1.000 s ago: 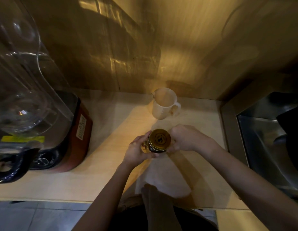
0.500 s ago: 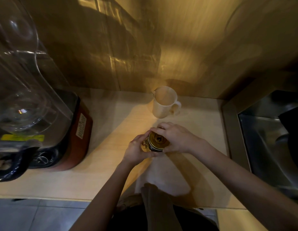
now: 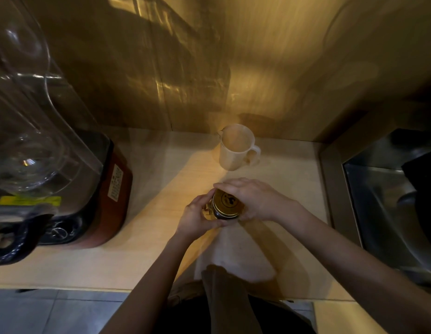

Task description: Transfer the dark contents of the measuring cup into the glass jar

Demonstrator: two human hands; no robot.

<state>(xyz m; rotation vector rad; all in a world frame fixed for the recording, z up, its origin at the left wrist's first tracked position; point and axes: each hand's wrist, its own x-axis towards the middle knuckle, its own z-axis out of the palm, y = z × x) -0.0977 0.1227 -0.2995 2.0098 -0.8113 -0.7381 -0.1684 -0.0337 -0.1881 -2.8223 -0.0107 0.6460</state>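
White cloth (image 3: 236,259): spread on the wooden counter (image 3: 147,251) at its near edge, just below the jar
Left hand (image 3: 197,216): wrapped around the left side of the glass jar (image 3: 223,214), fingers curled on its wall
Right hand (image 3: 254,198): clasping the jar's gold lid (image 3: 225,202) from the right, fingers arched over its far rim
Glass jar: upright on the counter between both hands, lid on, dark inside
Blender (image 3: 53,179): at the left, red base, clear jug
Sink (image 3: 388,208): steel, at the right
Measuring cup (image 3: 236,148): white, upright beyond the jar by the back wall, apart from both hands
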